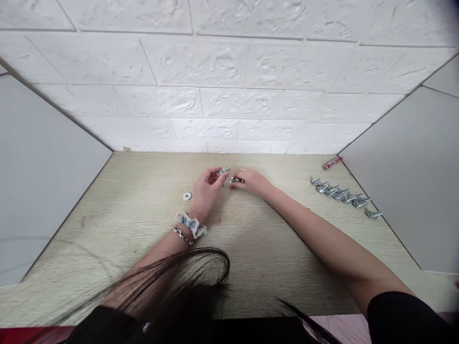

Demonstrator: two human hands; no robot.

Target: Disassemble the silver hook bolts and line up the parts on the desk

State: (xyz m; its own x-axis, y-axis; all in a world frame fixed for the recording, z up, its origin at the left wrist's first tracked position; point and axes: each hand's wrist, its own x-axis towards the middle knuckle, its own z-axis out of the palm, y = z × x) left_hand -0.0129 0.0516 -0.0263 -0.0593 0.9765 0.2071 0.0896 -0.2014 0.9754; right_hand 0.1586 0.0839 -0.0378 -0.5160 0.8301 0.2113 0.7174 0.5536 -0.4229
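Left hand (207, 188) and right hand (254, 182) (2 close neighbours) both pinch.

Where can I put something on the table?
There's bare tabletop between the left grey panel and the flat washer. Another gap lies between the right hand and the bolts. It's tight between that and the left hand, and crowded along those bolts.

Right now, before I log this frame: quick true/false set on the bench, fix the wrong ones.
1. The left hand and right hand each hold a metal fastener. True.
2. The flat washer lies between the hands. False: it lies left of the left hand.
3. The row of bolts is on the person's right. True.
4. The scrunchie is on the right wrist. False: left wrist.
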